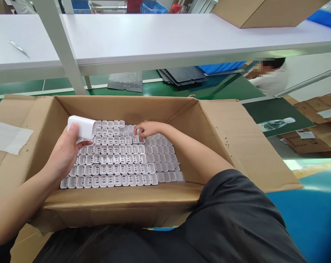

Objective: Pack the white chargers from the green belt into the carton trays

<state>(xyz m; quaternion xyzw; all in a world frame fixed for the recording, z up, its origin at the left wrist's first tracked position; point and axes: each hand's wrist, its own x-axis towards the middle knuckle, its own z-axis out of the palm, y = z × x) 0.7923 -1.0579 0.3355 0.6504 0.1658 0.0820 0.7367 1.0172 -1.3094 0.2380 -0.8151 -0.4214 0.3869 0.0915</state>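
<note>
An open cardboard box (121, 109) sits in front of me, holding a clear plastic tray (168, 162) with rows of several white charger plugs (110, 160). My left hand (62, 153) is closed round one white charger plug (82, 127), held just above the tray's left side. My right hand (146, 128) reaches into the box, its fingertips pinched on a plug in an upper row of the tray. The tray's right columns look like bare pockets.
A white shelf (165, 40) with a grey post (63, 51) spans above the box. A cardboard box (264, 12) stands on it at right. Another person (272, 76) sits beyond. A water bottle (276, 124) and more cartons (316, 124) lie at right.
</note>
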